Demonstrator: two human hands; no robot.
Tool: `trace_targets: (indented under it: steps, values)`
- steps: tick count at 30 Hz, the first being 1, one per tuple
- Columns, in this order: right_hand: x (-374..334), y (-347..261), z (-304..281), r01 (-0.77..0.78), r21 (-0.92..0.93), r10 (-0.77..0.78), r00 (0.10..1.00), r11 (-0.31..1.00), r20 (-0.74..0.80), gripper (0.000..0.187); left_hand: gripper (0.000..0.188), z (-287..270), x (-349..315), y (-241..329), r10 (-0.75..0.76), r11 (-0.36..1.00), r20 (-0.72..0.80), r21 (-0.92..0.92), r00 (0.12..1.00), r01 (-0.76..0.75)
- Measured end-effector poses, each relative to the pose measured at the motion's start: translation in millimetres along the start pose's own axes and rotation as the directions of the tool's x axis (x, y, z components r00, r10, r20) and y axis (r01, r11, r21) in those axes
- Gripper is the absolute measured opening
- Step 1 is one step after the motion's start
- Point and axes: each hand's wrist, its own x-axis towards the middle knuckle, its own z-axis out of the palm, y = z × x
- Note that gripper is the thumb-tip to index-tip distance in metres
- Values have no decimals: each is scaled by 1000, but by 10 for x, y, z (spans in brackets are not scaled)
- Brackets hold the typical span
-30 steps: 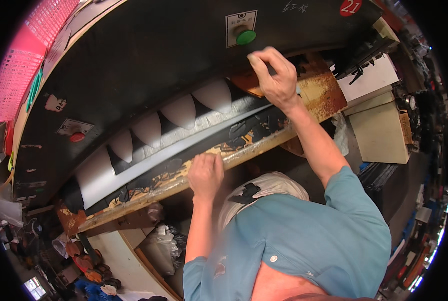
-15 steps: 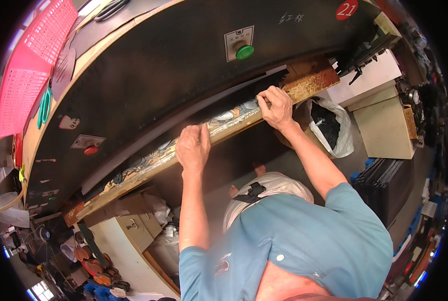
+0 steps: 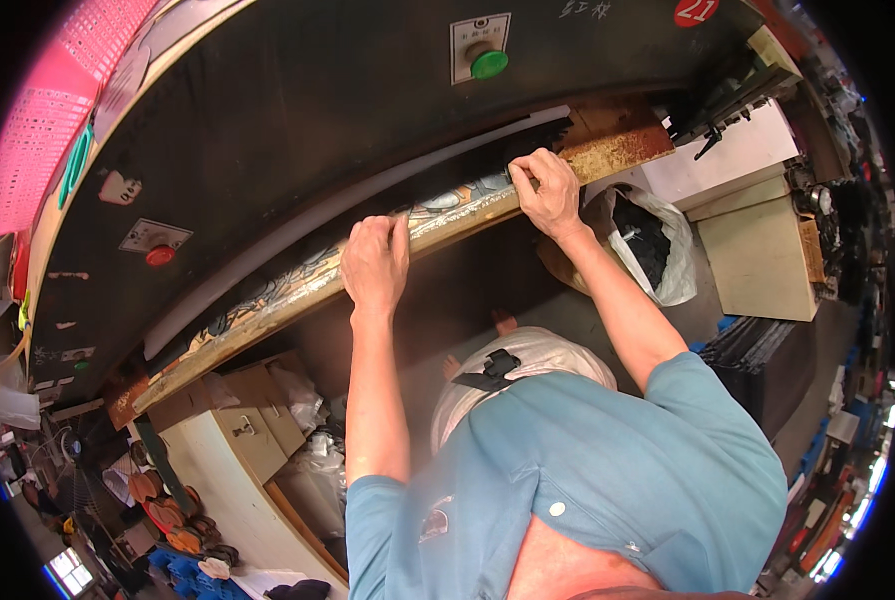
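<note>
A long wooden ledge (image 3: 447,224) runs across below a large black machine panel (image 3: 317,110). Over its left part, my left hand (image 3: 374,262) is closed, knuckles up, with its fingertips turned away toward the slot. Farther right, my right hand (image 3: 547,190) is curled, thumb and forefinger close together at the slot's edge. Whatever either hand grips is hidden by the fingers. Inside the slot, between and beside my hands, lie flat dark and tan shapes (image 3: 312,262) under a shiny clear layer. A pale strip (image 3: 357,190) runs along the slot's back.
The panel carries a green button (image 3: 488,64) and a red button (image 3: 160,255). A pink basket (image 3: 42,130) and teal-handled scissors (image 3: 77,165) are at upper left. A white bag (image 3: 675,262) with dark contents stands at right, beside a beige box (image 3: 762,262). A cabinet (image 3: 229,470) stands lower left.
The view has shifted slightly, so the panel and its buttons sit higher. My hands keep their curled shape at the ledge, with no clear change in hold.
</note>
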Motion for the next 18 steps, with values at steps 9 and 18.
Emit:
trace_targets:
  steps: [9, 18]
  values:
    - [-407, -161, 88, -63, -39, 67, 991, 997, 119, 4, 20, -40, -370, -228, 29, 999, 67, -42, 997, -26]
    - [-522, -786, 1105, -600, 200, 534, 789, 774, 302, 13, 14, -339, -889, -1460, -51, 987, 190, -142, 980, 79]
